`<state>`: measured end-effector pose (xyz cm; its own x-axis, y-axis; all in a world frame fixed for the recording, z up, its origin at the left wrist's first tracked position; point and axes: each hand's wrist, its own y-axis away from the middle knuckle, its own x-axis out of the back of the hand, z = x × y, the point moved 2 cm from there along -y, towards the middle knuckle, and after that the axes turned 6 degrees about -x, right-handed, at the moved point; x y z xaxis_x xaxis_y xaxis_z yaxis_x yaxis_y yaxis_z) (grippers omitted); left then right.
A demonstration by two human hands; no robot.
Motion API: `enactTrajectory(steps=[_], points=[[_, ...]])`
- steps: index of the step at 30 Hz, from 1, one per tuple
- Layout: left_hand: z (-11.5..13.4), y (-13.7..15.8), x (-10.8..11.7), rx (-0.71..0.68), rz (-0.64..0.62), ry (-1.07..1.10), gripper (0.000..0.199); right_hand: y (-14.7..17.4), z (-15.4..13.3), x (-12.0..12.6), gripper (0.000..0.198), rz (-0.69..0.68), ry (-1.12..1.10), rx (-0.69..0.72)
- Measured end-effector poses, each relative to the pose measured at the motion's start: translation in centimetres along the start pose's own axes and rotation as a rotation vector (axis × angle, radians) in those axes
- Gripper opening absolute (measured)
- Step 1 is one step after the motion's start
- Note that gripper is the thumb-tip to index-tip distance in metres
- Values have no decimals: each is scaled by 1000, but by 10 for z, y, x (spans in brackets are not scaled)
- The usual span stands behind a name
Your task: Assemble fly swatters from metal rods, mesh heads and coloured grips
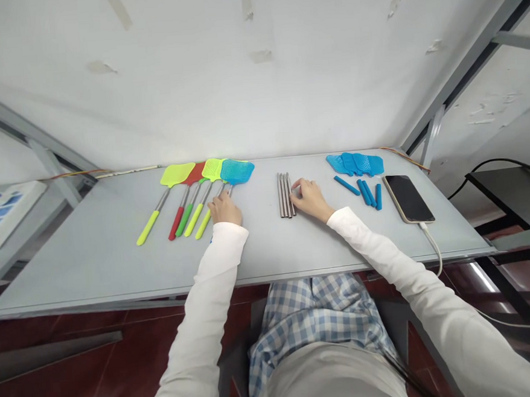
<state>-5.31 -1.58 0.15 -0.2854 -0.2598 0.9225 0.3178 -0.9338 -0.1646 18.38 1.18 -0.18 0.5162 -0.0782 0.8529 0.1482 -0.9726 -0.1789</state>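
My left hand [226, 209] is closed over the shaft of a blue fly swatter [237, 171], whose head sticks out beyond my fingers. Most of its handle is hidden under my hand and sleeve. To the left lie several finished-looking swatters: a yellow one [148, 227], a red one [176, 221], a green one [185, 220] and more yellow ones [203, 224]. My right hand [311, 200] has its thumb and fingertips at the rightmost of several metal tubes [285, 195] lying side by side. The fingers are bent in a pinch at that tube.
Loose blue swatter heads [357, 163] overlap at the back right, with several blue handle sleeves [367, 192] in front. A phone [409, 198] on a white cable [431, 242] lies farther right. The grey table [115, 257] meets a white wall; metal frame posts [428, 132] flank it.
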Motion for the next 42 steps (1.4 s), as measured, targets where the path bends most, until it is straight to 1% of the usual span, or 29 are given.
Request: enactTrajectory(steps=[3, 6, 9, 13, 16, 19, 21, 23, 24, 26, 28, 30, 33, 34, 36, 38, 40, 42], points=[[7, -1, -1, 2, -13, -50, 57, 0, 0, 2, 30, 15, 61, -9], [11, -5, -1, 6, -22, -31, 58, 1, -2, 4, 29, 19, 96, -2], [15, -11, -3, -45, -27, 7, 61, 3, -7, 3, 27, 5, 112, 0], [19, -15, -7, -131, -48, 18, 60, 2, -8, 5, 29, 2, 157, -14], [20, -11, -5, -127, -53, -13, 59, 2, -6, 8, 32, 12, 169, -15], [25, 2, 1, -91, -6, 13, 53, 2, -8, 8, 28, 3, 153, -10], [36, 15, 5, -140, 48, 77, 48, 3, -10, 6, 28, -10, 167, -7], [56, 28, 4, -267, 71, 181, 43, 3, -11, 5, 31, -18, 202, -8], [68, 33, 2, -340, 48, 253, 40, 4, -10, 5, 33, -22, 220, -9], [95, 38, -7, -457, -53, 418, 34, 3, -4, 7, 37, -35, 229, -22], [118, 35, -19, -484, -150, 532, 28, 2, 6, 10, 40, -45, 184, -60], [133, 26, -30, -458, -185, 570, 24, -1, 20, 17, 43, -15, 86, -104], [143, 11, -42, -391, -186, 599, 21, -7, 41, 28, 43, 78, -123, -116], [144, 8, -45, -374, -187, 612, 23, -9, 45, 32, 41, 93, -201, -92], [144, 4, -49, -346, -222, 678, 30, -11, 50, 38, 36, 69, -334, 5], [144, 3, -52, -308, -295, 826, 33, -11, 49, 42, 32, -6, -411, 130], [144, 3, -55, -245, -369, 1036, 27, -11, 49, 47, 32, -52, -439, 203], [141, 2, -55, -158, -394, 1219, 24, -11, 53, 53, 34, 7, -383, 189]])
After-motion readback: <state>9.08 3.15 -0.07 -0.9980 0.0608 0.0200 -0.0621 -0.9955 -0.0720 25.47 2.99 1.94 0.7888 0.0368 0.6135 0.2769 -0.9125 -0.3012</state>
